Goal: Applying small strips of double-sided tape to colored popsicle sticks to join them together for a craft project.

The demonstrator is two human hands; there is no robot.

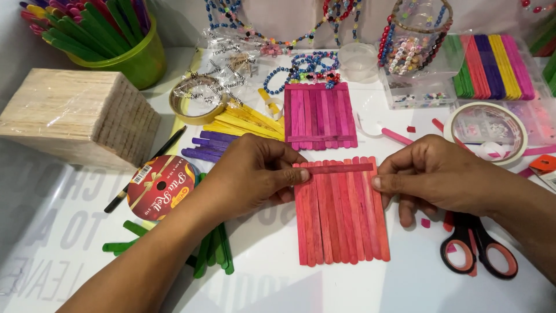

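Observation:
A panel of red craft sticks (pixel 341 220) lies side by side on the white table (pixel 278 278). A single red stick (pixel 341 168) lies crosswise near the panel's top. My left hand (pixel 249 174) pinches the cross stick's left end, and my right hand (pixel 440 174) presses its right end with thumb and fingertips. Behind it lies a finished pink stick panel (pixel 318 115) with a cross stick near its bottom.
Loose yellow sticks (pixel 243 123), purple sticks (pixel 208 145) and green sticks (pixel 214 249) lie at left. A red ribbon spool (pixel 159 186), a wrapped block of plain sticks (pixel 75 116), a green cup of sticks (pixel 116 40), tape rolls (pixel 486 130), scissors (pixel 478 249), beads and boxed coloured sticks (pixel 492 66) surround them.

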